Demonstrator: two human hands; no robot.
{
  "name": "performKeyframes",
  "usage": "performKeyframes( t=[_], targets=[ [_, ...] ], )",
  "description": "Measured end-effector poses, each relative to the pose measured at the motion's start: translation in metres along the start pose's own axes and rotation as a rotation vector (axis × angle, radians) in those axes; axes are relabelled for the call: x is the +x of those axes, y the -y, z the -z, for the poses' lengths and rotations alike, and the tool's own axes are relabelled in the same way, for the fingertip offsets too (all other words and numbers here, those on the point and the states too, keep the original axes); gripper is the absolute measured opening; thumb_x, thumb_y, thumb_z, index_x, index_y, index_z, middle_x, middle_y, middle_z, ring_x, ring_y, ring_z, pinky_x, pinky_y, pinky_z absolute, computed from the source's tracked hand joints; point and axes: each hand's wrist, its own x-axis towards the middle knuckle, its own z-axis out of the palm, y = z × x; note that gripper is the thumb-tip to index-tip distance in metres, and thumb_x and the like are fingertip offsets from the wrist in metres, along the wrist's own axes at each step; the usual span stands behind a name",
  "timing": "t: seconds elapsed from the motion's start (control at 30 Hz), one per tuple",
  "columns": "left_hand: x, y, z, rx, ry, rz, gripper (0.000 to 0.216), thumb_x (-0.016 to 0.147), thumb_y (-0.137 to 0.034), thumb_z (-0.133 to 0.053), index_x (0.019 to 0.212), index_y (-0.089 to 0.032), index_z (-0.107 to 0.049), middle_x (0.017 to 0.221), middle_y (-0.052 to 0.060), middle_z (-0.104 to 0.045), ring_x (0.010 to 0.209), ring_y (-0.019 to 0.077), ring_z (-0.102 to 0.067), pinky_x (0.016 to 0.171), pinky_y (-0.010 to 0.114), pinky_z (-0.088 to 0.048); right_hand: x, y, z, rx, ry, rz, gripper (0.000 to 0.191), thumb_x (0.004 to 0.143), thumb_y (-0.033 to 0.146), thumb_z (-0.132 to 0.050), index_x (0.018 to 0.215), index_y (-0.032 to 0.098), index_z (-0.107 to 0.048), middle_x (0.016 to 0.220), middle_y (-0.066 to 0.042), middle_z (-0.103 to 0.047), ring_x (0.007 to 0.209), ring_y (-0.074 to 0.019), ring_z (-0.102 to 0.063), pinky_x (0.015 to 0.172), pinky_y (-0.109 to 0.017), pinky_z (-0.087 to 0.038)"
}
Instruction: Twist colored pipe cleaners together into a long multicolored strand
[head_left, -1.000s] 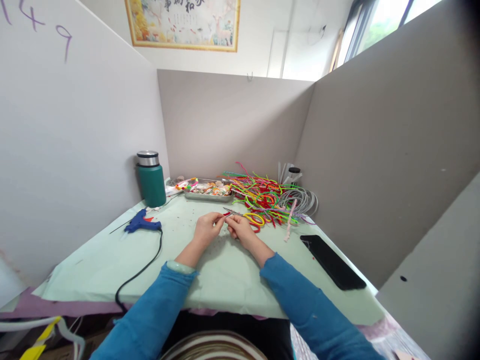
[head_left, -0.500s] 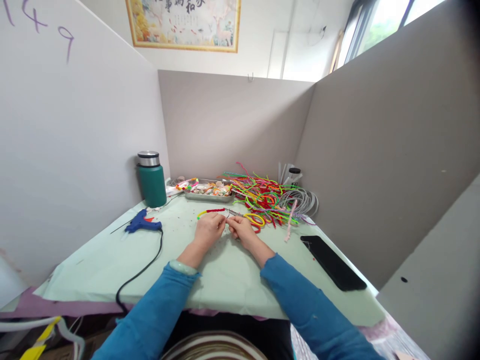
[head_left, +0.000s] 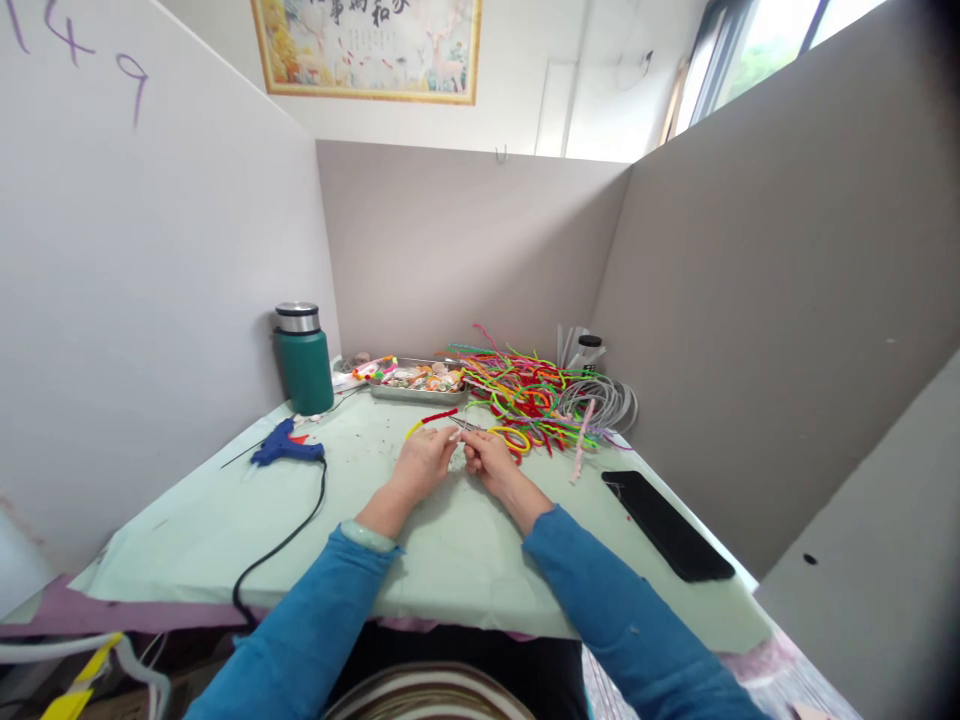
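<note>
My left hand is closed, its thumb and fingers pinched. A red and yellow pipe cleaner curves out from behind its knuckles, apparently held in it; its lower end is hidden. Close beside it, my right hand is also closed, thumb pressed to forefinger. The fingertips of both hands almost meet, and whatever small piece lies between them is too small to make out. Scissors with yellow and red handles lie just beyond my right hand, blades towards the left.
A blue glue gun with a black cord lies left, near a green bottle. At the back are a metal tray of small pieces, a heap of coloured pipe cleaners and a grey coil. A black phone lies right.
The red and yellow pipe cleaner has shifted slightly right and up, and its green end has gone out of sight behind my left hand. My fingertips have moved a little.
</note>
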Motion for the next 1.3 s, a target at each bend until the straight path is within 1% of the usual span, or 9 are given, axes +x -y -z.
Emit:
performKeyframes(
  t=[0.07, 0.2, 0.27, 0.5, 0.73, 0.87, 1.0, 1.07, 1.3],
  targets=[
    [0.0, 0.0, -0.001, -0.007, -0.002, 0.045, 0.025, 0.085, -0.023, -0.042, 0.106, -0.016, -0.053, 0.086, 0.008, -0.064, 0.082, 0.0181, -0.056, 0.076, 0.031, -0.041, 0.001, 0.0, 0.0, 0.007, 0.006, -0.001, 0.03, 0.059, 0.038, -0.072, 0.065, 0.016, -0.052, 0.043, 0.007, -0.045, 0.032, -0.0023, -0.03, 0.033, -0.017, -0.023],
    [-0.001, 0.001, -0.002, -0.018, 0.039, 0.059, 0.015, 0.084, -0.023, -0.043, 0.09, -0.017, -0.055, 0.084, 0.007, -0.064, 0.079, 0.0182, -0.055, 0.072, 0.03, -0.041, 0.001, 0.0, 0.001, 0.011, -0.001, -0.005, 0.029, 0.06, 0.037, -0.071, 0.064, 0.016, -0.051, 0.043, 0.007, -0.044, 0.033, -0.0024, -0.03, 0.034, -0.017, -0.024],
    [-0.001, 0.001, -0.002, -0.046, 0.052, 0.06, 0.014, 0.084, -0.024, -0.043, 0.086, -0.017, -0.055, 0.081, 0.006, -0.064, 0.077, 0.0176, -0.055, 0.071, 0.029, -0.041, 0.0, 0.001, 0.001, 0.014, 0.001, -0.01, 0.028, 0.06, 0.036, -0.071, 0.063, 0.017, -0.05, 0.043, 0.007, -0.044, 0.032, -0.0023, -0.03, 0.034, -0.017, -0.023],
    [0.0, -0.003, 0.003, -0.214, 0.043, 0.114, 0.013, 0.084, -0.025, -0.045, 0.083, -0.019, -0.055, 0.078, 0.002, -0.064, 0.071, 0.0128, -0.056, 0.067, 0.024, -0.04, -0.002, 0.004, 0.001, 0.067, 0.125, -0.01, 0.023, 0.064, 0.032, -0.066, 0.062, 0.015, -0.051, 0.044, 0.008, -0.042, 0.034, -0.0017, -0.027, 0.036, -0.017, -0.022],
    [-0.001, 0.0, 0.002, -0.335, 0.079, 0.227, 0.022, 0.083, -0.037, -0.045, 0.089, -0.019, -0.056, 0.074, 0.001, -0.064, 0.063, 0.0108, -0.055, 0.06, 0.021, -0.039, -0.003, 0.007, -0.001, 0.017, 0.114, 0.029, 0.021, 0.066, 0.032, -0.061, 0.061, 0.016, -0.049, 0.043, 0.008, -0.04, 0.033, -0.0022, -0.026, 0.036, -0.018, -0.022],
    [0.001, 0.005, 0.002, -0.253, 0.083, 0.248, 0.023, 0.077, -0.037, -0.054, 0.091, -0.019, -0.058, 0.081, 0.002, -0.064, 0.075, 0.0138, -0.056, 0.067, 0.024, -0.041, 0.0, 0.008, 0.004, -0.02, 0.072, 0.069, 0.022, 0.067, 0.034, -0.061, 0.062, 0.016, -0.049, 0.044, 0.008, -0.042, 0.033, -0.0022, -0.027, 0.036, -0.018, -0.023],
    [0.001, 0.007, 0.006, -0.065, 0.14, 0.253, 0.013, 0.074, -0.028, -0.058, 0.084, -0.021, -0.063, 0.082, 0.003, -0.065, 0.086, 0.0176, -0.053, 0.077, 0.029, -0.038, 0.005, 0.006, 0.011, -0.149, 0.02, 0.132, 0.023, 0.066, 0.033, -0.061, 0.059, 0.016, -0.048, 0.044, 0.007, -0.045, 0.032, -0.0026, -0.03, 0.034, -0.018, -0.022],
    [0.001, 0.006, 0.007, 0.021, 0.149, 0.264, 0.011, 0.073, -0.027, -0.058, 0.08, -0.021, -0.063, 0.082, 0.003, -0.065, 0.089, 0.0194, -0.051, 0.08, 0.032, -0.035, 0.006, 0.006, 0.013, -0.216, -0.005, 0.154, 0.023, 0.067, 0.033, -0.06, 0.058, 0.016, -0.047, 0.044, 0.007, -0.046, 0.032, -0.0029, -0.03, 0.034, -0.018, -0.021],
    [0.001, 0.005, 0.007, 0.177, 0.155, 0.237, 0.011, 0.077, -0.028, -0.055, 0.082, -0.022, -0.062, 0.088, 0.003, -0.065, 0.091, 0.0219, -0.049, 0.078, 0.035, -0.031, 0.005, 0.007, 0.012, -0.308, -0.064, 0.22, 0.023, 0.068, 0.034, -0.057, 0.057, 0.017, -0.045, 0.045, 0.006, -0.047, 0.032, -0.0037, -0.032, 0.034, -0.019, -0.021]
  ],
)
